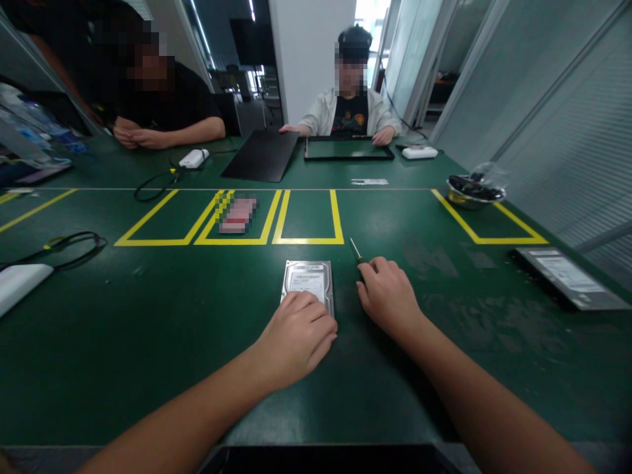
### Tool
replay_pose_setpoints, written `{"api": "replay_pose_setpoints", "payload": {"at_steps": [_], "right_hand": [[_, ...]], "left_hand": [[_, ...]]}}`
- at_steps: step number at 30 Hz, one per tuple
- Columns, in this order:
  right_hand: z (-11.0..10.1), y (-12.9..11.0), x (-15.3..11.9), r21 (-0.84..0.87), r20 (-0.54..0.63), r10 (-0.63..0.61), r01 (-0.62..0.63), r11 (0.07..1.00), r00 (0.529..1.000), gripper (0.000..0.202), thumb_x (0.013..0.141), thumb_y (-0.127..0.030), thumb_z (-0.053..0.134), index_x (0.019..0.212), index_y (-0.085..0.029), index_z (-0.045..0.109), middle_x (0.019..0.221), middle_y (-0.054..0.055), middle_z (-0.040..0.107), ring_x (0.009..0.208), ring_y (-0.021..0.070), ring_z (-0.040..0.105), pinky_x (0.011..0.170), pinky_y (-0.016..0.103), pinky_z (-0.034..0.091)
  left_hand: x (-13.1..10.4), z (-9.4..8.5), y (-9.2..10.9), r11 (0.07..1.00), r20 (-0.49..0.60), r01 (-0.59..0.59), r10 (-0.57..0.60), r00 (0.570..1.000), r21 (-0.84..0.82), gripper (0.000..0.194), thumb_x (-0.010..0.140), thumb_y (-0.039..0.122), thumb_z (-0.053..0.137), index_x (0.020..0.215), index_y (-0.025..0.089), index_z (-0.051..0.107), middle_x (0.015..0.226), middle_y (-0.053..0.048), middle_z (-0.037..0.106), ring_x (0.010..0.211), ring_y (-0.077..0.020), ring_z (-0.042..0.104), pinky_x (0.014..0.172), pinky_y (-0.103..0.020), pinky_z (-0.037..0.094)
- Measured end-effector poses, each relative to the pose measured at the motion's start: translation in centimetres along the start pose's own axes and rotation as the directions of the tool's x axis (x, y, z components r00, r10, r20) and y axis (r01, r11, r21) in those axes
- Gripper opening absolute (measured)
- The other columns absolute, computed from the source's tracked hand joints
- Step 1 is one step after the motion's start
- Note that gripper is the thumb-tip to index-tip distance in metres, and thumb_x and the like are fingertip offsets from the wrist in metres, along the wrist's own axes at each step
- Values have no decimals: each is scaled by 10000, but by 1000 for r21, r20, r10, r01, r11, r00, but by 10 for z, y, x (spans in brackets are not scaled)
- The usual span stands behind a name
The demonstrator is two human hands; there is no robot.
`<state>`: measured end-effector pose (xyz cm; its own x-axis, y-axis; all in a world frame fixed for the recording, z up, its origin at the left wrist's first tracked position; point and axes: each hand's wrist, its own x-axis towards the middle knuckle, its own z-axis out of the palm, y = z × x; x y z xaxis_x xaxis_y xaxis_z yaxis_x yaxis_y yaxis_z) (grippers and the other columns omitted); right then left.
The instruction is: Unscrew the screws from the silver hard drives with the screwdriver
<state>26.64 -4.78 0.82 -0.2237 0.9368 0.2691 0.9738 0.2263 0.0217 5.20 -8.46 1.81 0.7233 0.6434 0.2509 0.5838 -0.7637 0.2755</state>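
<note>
A silver hard drive [307, 276] with a white label lies on the green table [172, 342] in front of me. My left hand [301, 332] covers its near part, the fingers curled over it and wrapped round its near right edge. To the right of the drive, my right hand [388, 293] rests on the table with its fingers closed round a screwdriver [359, 259]. The thin metal shaft points forward and slightly left, away from the drive. Most of the screwdriver's handle is hidden in the hand.
Yellow tape frames [309, 241] mark the table ahead, one around a blurred pink item [238, 216]. A metal bowl [474, 197] of dark parts and a silver-black device [573, 276] stand right. Opposite, a person handles a black frame [349, 158] and black panel [261, 156].
</note>
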Motion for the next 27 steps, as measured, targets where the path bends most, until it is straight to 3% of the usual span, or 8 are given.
{"api": "replay_pose_setpoints", "payload": {"at_steps": [12,17,22,27], "right_hand": [[2,4,-3,-105,60,61,-54,993,996,315,906,-260,551,1207,-168,547,938,147,632,804,301,628,612,359,379],[1,7,-1,-69,41,83,-80,994,996,233,925,-239,500,1134,-154,559,903,135,624,775,288,620,601,351,378],[-7,15,5,175,-168,149,-119,977,974,175,942,-239,461,1059,-151,556,975,134,608,872,257,583,723,352,435],[-13,19,6,549,-394,306,-45,834,867,215,934,-315,514,1064,-155,577,937,81,612,778,185,568,738,336,468]], "left_hand": [[-1,0,2,999,-20,33,-33,999,-23,109,902,232,558,880,188,656,868,-61,631,933,-244,493,846,-413,367],[-1,-2,4,998,-3,52,-52,999,-20,96,894,238,564,875,190,645,881,-55,632,945,-250,491,852,-417,358],[-1,-1,4,998,1,65,-65,998,-10,88,889,247,570,879,191,637,882,-51,626,943,-252,490,847,-418,350],[-2,-1,3,997,4,74,-74,997,-18,91,889,256,569,882,190,633,885,-53,624,947,-254,485,846,-418,343]]}}
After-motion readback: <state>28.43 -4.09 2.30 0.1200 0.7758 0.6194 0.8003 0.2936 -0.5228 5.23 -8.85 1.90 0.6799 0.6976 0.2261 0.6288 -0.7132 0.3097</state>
